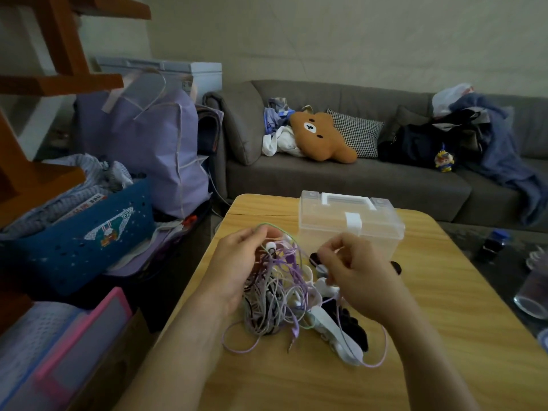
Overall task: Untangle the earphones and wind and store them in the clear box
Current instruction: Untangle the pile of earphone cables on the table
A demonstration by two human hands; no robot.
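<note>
A tangle of earphone cables (pixel 278 295) in lilac, grey, white and black hangs between my hands over the wooden table (pixel 430 336). My left hand (pixel 237 262) grips the upper left of the bundle, with a green cable loop (pixel 272 225) arching above its fingers. My right hand (pixel 355 271) pinches a thin strand at the bundle's right side. Loose lilac loops and a jack plug (pixel 292 342) trail on the tabletop. The clear box (pixel 350 221) with a white latch and handle stands closed just beyond my hands.
White and black pieces (pixel 341 330) lie under the tangle near my right wrist. A glass jar (pixel 533 292) and a dark bottle (pixel 493 243) stand off the table's right. A blue basket (pixel 83 241) and storage bags crowd the left; a grey sofa (pixel 355 173) lies behind.
</note>
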